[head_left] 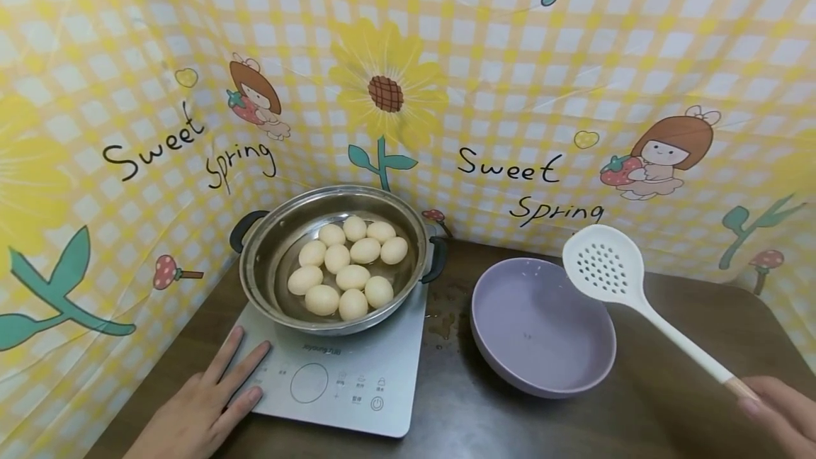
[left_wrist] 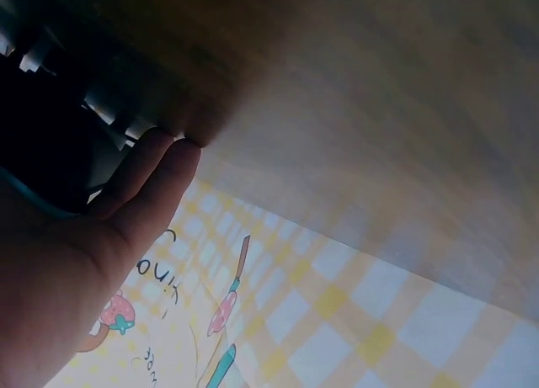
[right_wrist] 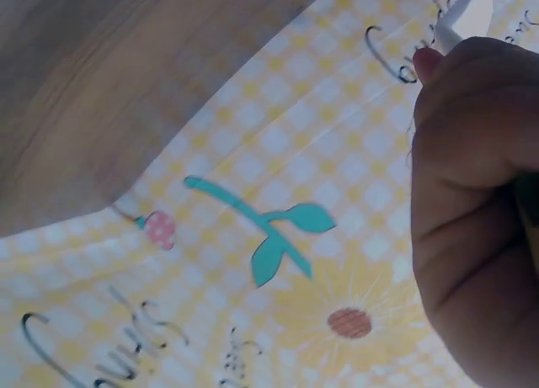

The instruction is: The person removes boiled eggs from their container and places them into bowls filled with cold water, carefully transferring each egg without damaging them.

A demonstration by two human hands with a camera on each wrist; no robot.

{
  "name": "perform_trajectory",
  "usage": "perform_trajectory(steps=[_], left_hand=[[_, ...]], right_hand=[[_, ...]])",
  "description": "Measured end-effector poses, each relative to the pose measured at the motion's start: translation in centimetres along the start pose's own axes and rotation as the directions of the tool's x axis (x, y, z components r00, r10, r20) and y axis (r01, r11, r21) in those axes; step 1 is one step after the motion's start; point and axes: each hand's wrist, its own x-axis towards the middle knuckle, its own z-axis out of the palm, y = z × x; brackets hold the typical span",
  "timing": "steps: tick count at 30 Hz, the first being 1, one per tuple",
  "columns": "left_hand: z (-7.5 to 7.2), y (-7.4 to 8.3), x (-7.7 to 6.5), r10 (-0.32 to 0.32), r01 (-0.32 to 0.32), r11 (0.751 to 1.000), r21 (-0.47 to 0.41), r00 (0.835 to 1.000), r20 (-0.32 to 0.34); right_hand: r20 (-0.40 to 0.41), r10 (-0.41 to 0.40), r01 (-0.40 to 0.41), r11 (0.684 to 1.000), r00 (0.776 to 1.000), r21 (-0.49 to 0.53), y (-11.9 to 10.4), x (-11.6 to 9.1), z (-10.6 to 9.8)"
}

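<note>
In the head view my right hand (head_left: 780, 409) grips the handle of a white slotted spoon (head_left: 602, 264), its perforated head raised over the right rim of a purple bowl (head_left: 542, 331). The right wrist view shows that hand (right_wrist: 480, 194) with its fingers curled round the handle. My left hand (head_left: 197, 409) rests its outstretched fingertips on the left edge of a white induction cooker (head_left: 331, 388). On the cooker stands a steel pot (head_left: 255, 282) with several pale eggs (head_left: 352, 278) lying in it. Nothing lies inside the bowl.
The dark wooden table (head_left: 446, 402) has small wet patches (head_left: 440, 324) between cooker and bowl. A yellow checked cloth (head_left: 497, 91) with printed flowers hangs close behind and at the left. Black side handles (head_left: 247, 231) stick out from the pot.
</note>
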Motion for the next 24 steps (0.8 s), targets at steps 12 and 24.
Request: perform_trajectory(steps=[12, 24], left_hand=[[-0.2, 0.2, -0.1, -0.02, 0.021, 1.0, -0.014, 1.0, 0.009], [-0.4, 0.6, -0.1, -0.041, 0.041, 0.999, -0.022, 0.999, 0.026]], right_hand=[[0.276, 0.127, -0.067, 0.974, 0.953, -0.215, -4.8, 2.7, 0.8], [0.335, 0.049, 0.03, 0.974, 0.941, -0.226, -9.8, 7.0, 2.5]])
